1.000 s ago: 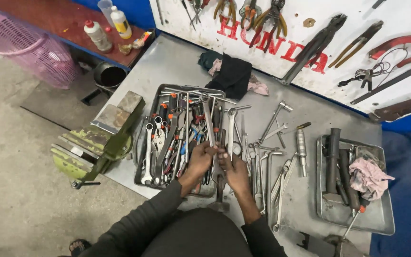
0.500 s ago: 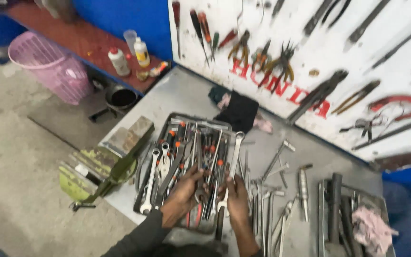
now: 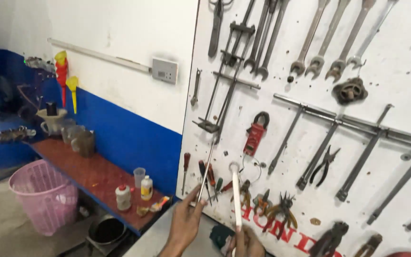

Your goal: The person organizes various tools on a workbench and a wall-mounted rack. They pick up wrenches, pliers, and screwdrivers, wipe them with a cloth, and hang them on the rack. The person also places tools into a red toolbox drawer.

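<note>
My left hand [image 3: 185,222] is raised in front of the white tool board [image 3: 405,85] and grips a thin, long metal rod tool [image 3: 206,172] that slants up toward the board. My right hand [image 3: 248,242], at the bottom edge of the view, holds a silver ring spanner [image 3: 236,197] upright, its ring end near the board. Just behind both tools hang screwdrivers [image 3: 209,175] with red and green handles and several pliers [image 3: 277,209].
Long spanners [image 3: 317,43], T-bar wrenches [image 3: 338,121] and a red clamp meter [image 3: 255,133] hang on the board. To the left, a red shelf [image 3: 91,173] carries bottles [image 3: 146,188] and cups below a blue-and-white wall. A pink basket [image 3: 44,195] stands under it, and a dark bowl [image 3: 106,231] lies on the floor.
The view has swung up from the tray of tools on the bench to the wall board. Both hands have risen from the tray, each with a tool in it.
</note>
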